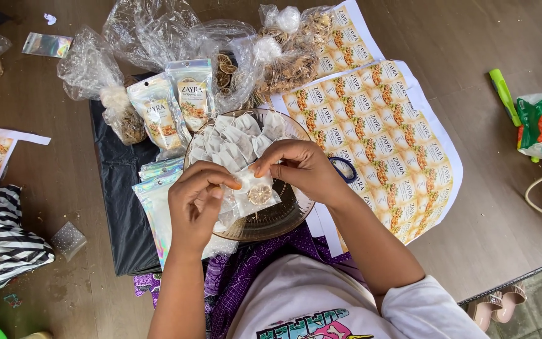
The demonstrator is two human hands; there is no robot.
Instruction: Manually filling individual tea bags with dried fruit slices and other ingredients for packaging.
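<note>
Both hands sit close under the cam, above a glass bowl. Left hand: fingers curled, thumb + forefinger pinched together on the left edge of 1 small white mesh sachet. Right hand: wrist bent inward, fingertips clamped on the sachet's top edge. Sachet hangs between the 2 hands, just over the bowl's near side, w/ 1 dried citrus slice showing through it.

Bowl's far half holds a heap of empty white sachets, approx a dozen, exact no. can't tell.

2 filled printed pouches lean upright at the bowl's far-left rim. Stack of empty holographic pouches lies left of the bowl on a black sheet; count unclear.

2 printed label sheets lie right of the bowl, 1 partly under the other. 1 blue hair tie rests on the nearer sheet, just beside the right wrist.

Several clear plastic bags of dried bits lie beyond the bowl; 1 green marker far right, well apart from the hands.
</note>
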